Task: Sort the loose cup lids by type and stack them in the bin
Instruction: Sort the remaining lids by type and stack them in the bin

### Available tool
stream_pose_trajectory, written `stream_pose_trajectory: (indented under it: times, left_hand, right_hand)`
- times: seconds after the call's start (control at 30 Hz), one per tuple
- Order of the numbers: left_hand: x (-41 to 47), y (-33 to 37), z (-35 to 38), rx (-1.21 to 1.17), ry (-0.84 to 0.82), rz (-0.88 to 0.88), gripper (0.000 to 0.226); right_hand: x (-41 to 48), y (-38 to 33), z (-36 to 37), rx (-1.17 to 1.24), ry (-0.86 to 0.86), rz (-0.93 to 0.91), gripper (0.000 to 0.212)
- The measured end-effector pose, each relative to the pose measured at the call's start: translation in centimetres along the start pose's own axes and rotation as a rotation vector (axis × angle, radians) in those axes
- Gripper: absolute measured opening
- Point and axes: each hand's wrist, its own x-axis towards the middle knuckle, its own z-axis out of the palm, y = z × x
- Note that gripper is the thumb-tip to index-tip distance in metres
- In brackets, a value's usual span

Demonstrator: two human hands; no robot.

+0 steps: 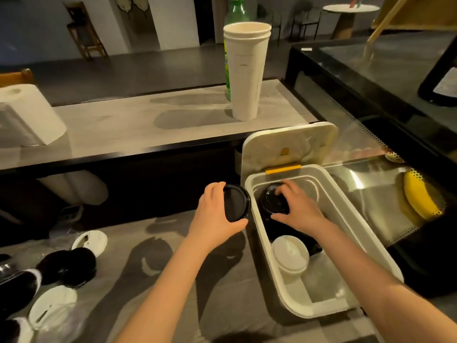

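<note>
two hands in view. left hand (pixel 217 215) grips one black lid (pixel 236 203), thumb on the near edge and fingers curled over the far edge, lid tilted up on edge just left of the bin (pixel 321 311) and outside it. right hand (pixel 298 206) is inside the bin, fingers and thumb curled round the top of a black lid stack (pixel 270 203) at the bin's far end.

one white bin, on the counter (pixel 222 280) at right, with its hinged cover (pixel 289 144) standing open behind it. two stacks inside: the black one under the right hand, and one white lid stack (pixel 290 254) nearer the middle, lying tilted against dark lids behind it. near end of the bin floor shows bare.

loose lids sit on the counter at far left: two white lids lying flat, one farther (pixel 90 241) and one nearer (pixel 53 305), both with a slot cut. between them a dark lid pile (pixel 71 266) lying on its side; more dark and white lids at the frame edge, count can't be told.

raised shelf behind: one stack of white paper cups (pixel 247 70), two rims visible at the top, one green bottle (pixel 235 13) just behind it, one paper towel roll (pixel 27 115) at left. one banana (pixel 418 196) at right, partly under a perforated metal sheet.
</note>
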Motion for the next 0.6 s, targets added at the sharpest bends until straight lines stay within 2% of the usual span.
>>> stream_pose_trajectory:
  times: [0.1, 0.27, 0.3, 0.37, 0.43, 0.47, 0.53, 0.6]
  left_hand:
    - [-0.4, 0.5, 0.4, 0.011, 0.029, -0.026, 0.095]
    - [-1.0, 1.1, 0.9, 0.027, 0.047, -0.034, 0.094]
    - [-1.0, 1.3, 1.1, 0.026, 0.044, -0.029, 0.095]
    - [-0.6, 2.1, 1.5, 0.02, 0.041, -0.012, 0.096]
    - [0.0, 3.4, 2.0, 0.029, 0.042, 0.023, 0.1]
    - [0.3, 4.2, 2.3, 0.04, 0.042, 0.055, 0.102]
    - [0.9, 5.8, 3.0, 0.064, 0.035, 0.139, 0.107]
    - [1.3, 7.3, 3.8, 0.08, 0.027, 0.22, 0.108]
  right_hand:
    - [1.0, 0.4, 2.0, -0.039, -0.14, -0.085, 0.053]
    - [0.6, 1.3, 0.9, 0.052, -0.181, -0.123, 0.045]
    - [0.5, 1.3, 0.1, 0.088, -0.151, -0.134, 0.042]
    - [0.2, 0.9, -1.6, 0.218, 0.019, -0.119, 0.041]
    - [-0.3, 0.0, -3.7, 0.447, 0.194, -0.047, 0.037]
    - [-0.6, -0.5, -4.8, 0.568, 0.21, -0.003, 0.033]
    - [-1.3, -1.2, -6.6, 0.732, 0.098, 0.03, 0.022]
    - [-2.1, -1.5, -7.7, 0.725, -0.028, 0.011, 0.023]
